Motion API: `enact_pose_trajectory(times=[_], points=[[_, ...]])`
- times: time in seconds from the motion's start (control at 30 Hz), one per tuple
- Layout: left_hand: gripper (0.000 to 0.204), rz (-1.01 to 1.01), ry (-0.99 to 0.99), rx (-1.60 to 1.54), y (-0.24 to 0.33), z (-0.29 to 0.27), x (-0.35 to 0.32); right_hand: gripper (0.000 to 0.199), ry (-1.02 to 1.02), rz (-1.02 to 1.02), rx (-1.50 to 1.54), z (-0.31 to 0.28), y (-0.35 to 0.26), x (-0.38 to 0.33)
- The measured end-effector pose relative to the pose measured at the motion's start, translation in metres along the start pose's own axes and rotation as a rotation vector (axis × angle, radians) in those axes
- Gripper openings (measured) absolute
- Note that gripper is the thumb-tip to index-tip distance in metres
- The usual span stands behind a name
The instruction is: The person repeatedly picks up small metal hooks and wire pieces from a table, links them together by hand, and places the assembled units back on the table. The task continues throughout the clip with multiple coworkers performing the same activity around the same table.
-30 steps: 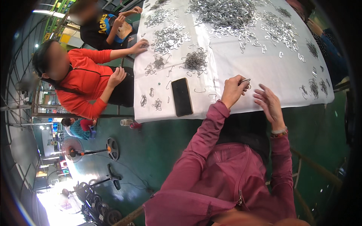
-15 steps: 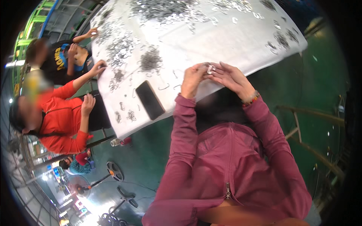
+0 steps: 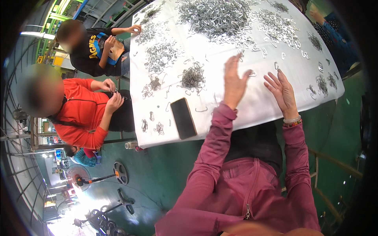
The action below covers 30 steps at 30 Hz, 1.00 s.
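Note:
Over the white-covered table (image 3: 220,96), my left hand (image 3: 234,80) reaches forward with its thumb apart from its fingers. A small silvery hook-shaped clip (image 3: 252,74) is at its thumb tip, and another clip (image 3: 241,57) is at its fingertips; neither appears gripped. My right hand (image 3: 284,91) is palm inward with its fingers spread, and a single clip (image 3: 276,65) is just beyond its fingertips. Past both hands spreads a large heap of similar metal clips (image 3: 214,19), with a brighter group of clips (image 3: 277,29) to its right.
A dark phone (image 3: 183,118) lies near the front edge, beside a pile of thin wire pieces (image 3: 193,76). Small wire clusters (image 3: 322,84) are at the right corner. Two people sit at the left, one in a red jacket (image 3: 84,106); another person's arm (image 3: 321,17) shows far right.
My hands have come apart from around a small clip and moved forward over the table. The view has shifted, and the red-jacketed person's hands are now together.

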<state>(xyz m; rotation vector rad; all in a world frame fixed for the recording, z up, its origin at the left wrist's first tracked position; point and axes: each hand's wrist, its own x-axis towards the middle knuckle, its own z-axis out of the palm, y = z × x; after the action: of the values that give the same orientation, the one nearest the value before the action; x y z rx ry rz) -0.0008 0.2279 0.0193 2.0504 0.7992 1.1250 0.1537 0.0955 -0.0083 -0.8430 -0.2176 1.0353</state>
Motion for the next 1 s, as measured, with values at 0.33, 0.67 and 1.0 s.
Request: enact_pose_trajectory(times=[0.33,0.67,1.0], points=[[0.034,-0.384,-0.095,0.718,-0.184,-0.108,0.12,0.038,-0.035,0.156,-0.081,-0.038,0.019,0.005],[0.018,-0.597,-0.141,0.159,-0.141,-0.114,0.15,0.035,-0.087,0.148,0.003,-0.049,0.022,0.008],[0.024,-0.404,-0.188,-0.742,0.061,-0.031,0.01,0.046,-0.179,0.038,-0.128,0.034,0.01,-0.063]])
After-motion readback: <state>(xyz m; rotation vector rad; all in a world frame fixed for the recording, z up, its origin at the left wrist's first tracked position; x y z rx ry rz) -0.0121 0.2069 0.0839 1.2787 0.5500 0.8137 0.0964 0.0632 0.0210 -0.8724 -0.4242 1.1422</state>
